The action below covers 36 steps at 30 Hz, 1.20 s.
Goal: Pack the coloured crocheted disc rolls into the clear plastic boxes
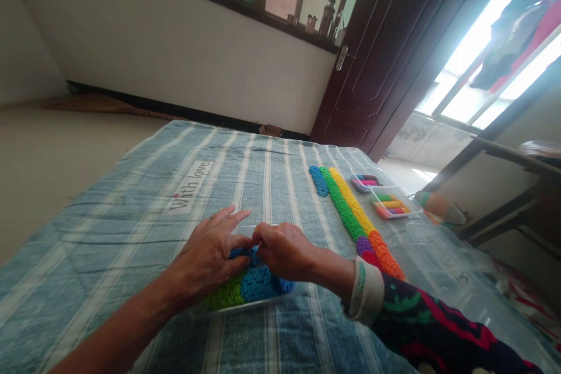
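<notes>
A clear plastic tray [258, 305] lies on the striped cloth in front of me, holding rows of notched plastic discs. Green discs [224, 295] fill its left part, and blue discs [258, 283] stand packed beside them. My left hand [205, 251] reaches over the tray from the left; its thumb and index finger close around some blue discs while the other fingers stretch out. My right hand [284, 250] is curled, with its fingertips pinched at the blue discs. Its own fingers partly hide what it grips.
Right of my hands lie long rows of green discs [344, 204] and yellow discs [350, 196], with purple, red and orange ends. A short blue row [318, 181] is beside them. Clear boxes [390, 203] of coloured discs stand at the bed's right edge, near transparent lids [442, 245].
</notes>
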Tool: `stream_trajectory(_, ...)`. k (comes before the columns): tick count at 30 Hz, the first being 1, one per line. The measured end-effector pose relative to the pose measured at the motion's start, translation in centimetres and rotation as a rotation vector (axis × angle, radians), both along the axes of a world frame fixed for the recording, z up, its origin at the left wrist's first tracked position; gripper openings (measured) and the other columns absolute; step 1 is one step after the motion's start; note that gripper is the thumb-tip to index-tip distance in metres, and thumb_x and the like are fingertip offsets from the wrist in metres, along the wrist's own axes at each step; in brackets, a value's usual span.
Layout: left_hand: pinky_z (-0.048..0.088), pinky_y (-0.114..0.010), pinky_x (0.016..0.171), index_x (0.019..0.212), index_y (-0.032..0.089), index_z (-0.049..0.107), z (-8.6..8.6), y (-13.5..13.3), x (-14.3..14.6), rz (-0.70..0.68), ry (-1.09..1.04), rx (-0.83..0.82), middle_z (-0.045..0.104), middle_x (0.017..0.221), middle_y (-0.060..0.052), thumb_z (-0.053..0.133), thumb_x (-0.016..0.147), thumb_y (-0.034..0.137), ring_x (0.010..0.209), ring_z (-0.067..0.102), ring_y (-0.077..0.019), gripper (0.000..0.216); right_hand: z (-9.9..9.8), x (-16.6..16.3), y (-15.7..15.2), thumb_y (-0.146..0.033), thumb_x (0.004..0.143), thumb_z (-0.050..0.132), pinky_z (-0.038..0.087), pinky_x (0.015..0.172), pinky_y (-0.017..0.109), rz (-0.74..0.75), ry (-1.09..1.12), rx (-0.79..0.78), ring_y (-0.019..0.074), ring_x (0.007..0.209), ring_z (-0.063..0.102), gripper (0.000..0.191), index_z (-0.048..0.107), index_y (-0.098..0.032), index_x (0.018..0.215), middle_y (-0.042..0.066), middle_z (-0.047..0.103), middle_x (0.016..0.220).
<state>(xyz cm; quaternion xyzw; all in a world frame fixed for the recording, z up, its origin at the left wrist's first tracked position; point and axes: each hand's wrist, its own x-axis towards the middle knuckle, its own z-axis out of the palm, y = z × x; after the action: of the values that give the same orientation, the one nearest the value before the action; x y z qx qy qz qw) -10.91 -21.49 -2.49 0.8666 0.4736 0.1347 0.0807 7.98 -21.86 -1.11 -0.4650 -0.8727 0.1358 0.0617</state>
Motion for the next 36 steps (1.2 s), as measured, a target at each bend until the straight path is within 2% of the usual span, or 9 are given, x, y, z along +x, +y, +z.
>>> stream_trajectory(3,0.034,-0.057,0.108,0.089,0.031,0.078,0.0,-0.2,0.1,0.014,-0.005,0.035,0.054,0.144,-0.007,0.066,0.075,0.025,0.139,0.038,-0.0402,0.019,1.5,1.0,0.5,-0.022,0.088,0.059,0.037,0.062,0.026,0.044,0.053,0.039,0.0169,0.073,0.063,0.019,0.063,-0.02,0.106,0.003,0.072,0.084)
stream_trajectory(6,0.035,-0.056,0.108,0.083,0.029,0.078,-0.1,-0.4,0.1,0.016,-0.032,0.065,0.056,0.142,-0.007,0.066,0.074,0.024,0.138,0.04,-0.0393,0.016,3.9,3.6,2.9,-0.021,0.091,0.056,0.039,0.066,0.026,-0.074,0.053,0.203,0.0151,0.072,0.061,0.012,0.065,-0.018,0.099,0.004,0.07,0.082)
stream_trajectory(8,0.035,-0.055,0.108,0.084,0.03,0.078,-0.2,-0.4,0.1,0.019,-0.05,0.074,0.057,0.141,-0.006,0.066,0.074,0.024,0.138,0.04,-0.0378,0.017,5.2,6.1,5.5,-0.018,0.092,0.052,0.041,0.072,0.028,-0.224,-0.056,0.333,0.0181,0.085,0.062,0.017,0.066,-0.018,0.102,0.006,0.07,0.094)
stream_trajectory(10,0.036,-0.054,0.109,0.085,0.03,0.078,-0.2,-0.5,0.2,0.023,-0.055,0.071,0.057,0.141,-0.005,0.066,0.074,0.024,0.138,0.04,-0.0369,0.017,5.7,8.8,8.3,-0.017,0.089,0.056,0.042,0.078,0.029,-0.329,-0.276,0.302,0.0216,0.102,0.061,0.024,0.067,-0.021,0.11,0.007,0.067,0.113)
stream_trajectory(12,0.036,-0.054,0.109,0.084,0.029,0.078,-0.2,-0.5,0.2,0.027,-0.053,0.062,0.057,0.141,-0.006,0.066,0.073,0.022,0.139,0.039,-0.0366,0.017,5.3,11.1,10.7,-0.015,0.084,0.061,0.042,0.08,0.029,-0.361,-0.349,0.253,0.0239,0.106,0.06,0.03,0.068,-0.021,0.113,0.01,0.065,0.116)
stream_trajectory(15,0.037,-0.055,0.109,0.084,0.028,0.078,-0.2,-0.6,0.2,0.033,-0.063,0.047,0.057,0.141,-0.007,0.067,0.073,0.022,0.139,0.039,-0.0373,0.016,3.7,13.5,13.0,-0.022,0.078,0.072,0.043,0.082,0.029,-0.377,-0.417,0.19,0.0265,0.11,0.059,0.042,0.067,-0.023,0.119,0.01,0.063,0.118)
stream_trajectory(20,0.037,-0.055,0.11,0.086,0.028,0.077,-0.6,-0.6,0.0,0.022,-0.09,0.044,0.058,0.14,-0.006,0.068,0.074,0.023,0.14,0.039,-0.0361,0.016,1.5,14.9,14.9,-0.033,0.073,0.079,0.044,0.086,0.032,-0.38,-0.476,0.119,0.028,0.113,0.056,0.051,0.065,-0.021,0.121,0.011,0.061,0.121)
stream_trajectory(29,0.039,-0.055,0.108,0.088,0.026,0.077,-1.0,-0.4,-0.3,-0.002,-0.107,0.04,0.06,0.137,-0.01,0.068,0.074,0.022,0.137,0.043,-0.0366,0.017,0.5,15.4,15.9,-0.032,0.07,0.079,0.044,0.082,0.03,-0.394,-0.472,0.114,0.0274,0.111,0.056,0.054,0.066,-0.022,0.121,0.011,0.06,0.122)
stream_trajectory(36,0.041,-0.056,0.107,0.089,0.025,0.077,-0.7,-0.4,-0.3,-0.03,-0.067,0.026,0.059,0.137,-0.013,0.066,0.076,0.026,0.136,0.043,-0.0381,0.017,0.9,14.9,15.4,-0.019,0.069,0.075,0.041,0.071,0.026,-0.38,-0.436,0.162,0.024,0.101,0.059,0.035,0.07,-0.02,0.104,0.008,0.066,0.111)
